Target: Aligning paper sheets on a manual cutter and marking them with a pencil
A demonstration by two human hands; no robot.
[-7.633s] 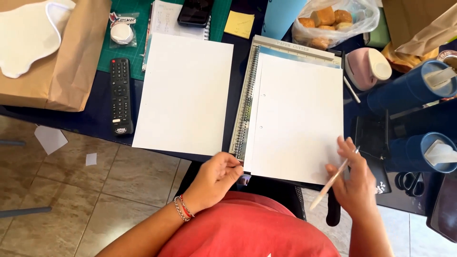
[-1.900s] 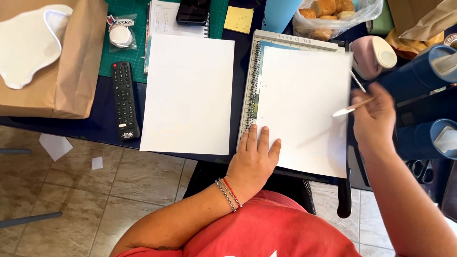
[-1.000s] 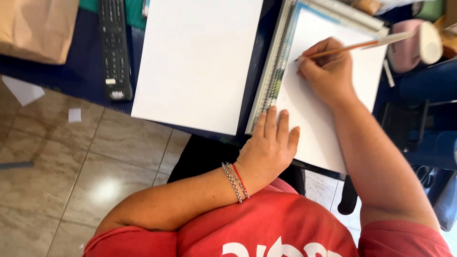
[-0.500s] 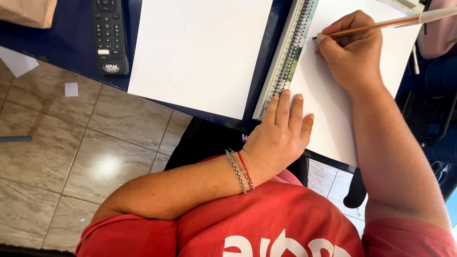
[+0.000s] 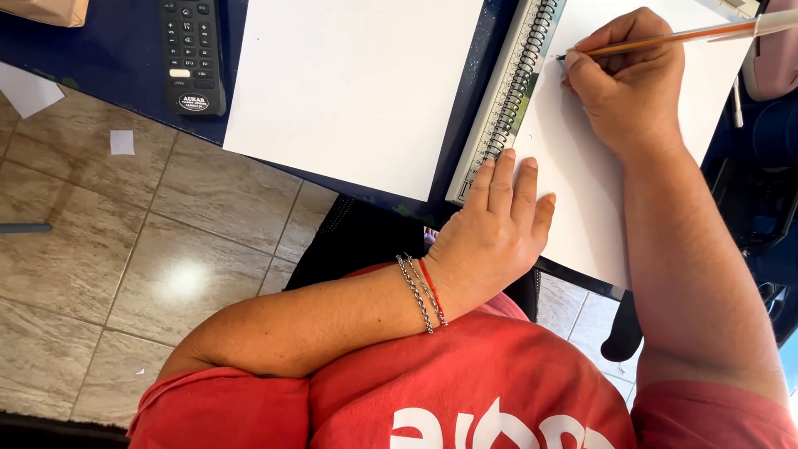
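1. A black remote control lay on the dark blue table at about eleven o'clock, untouched. In the earlier frames it sat in the same spot relative to the loose sheet.
2. A loose white sheet lay just right of the remote, toward twelve o'clock, blank and not handled.
3. The left hand rested flat, fingers extended and close together, on the lower left corner of the spiral-bound sketch pad, beside the wire binding. Several seconds earlier it had been off the pad at the table edge; it had since come forward to press the pad down.
4. The right hand, at about one o'clock, was closed around an orange pencil in a writing grip. The tip touched the pad's top page near the binding. Two seconds earlier the pencil had been held clear at the right edge of the pad.
5. Judgement: with the pad steadied and the tip on the paper, marking had begun; no line could be made out on the page.
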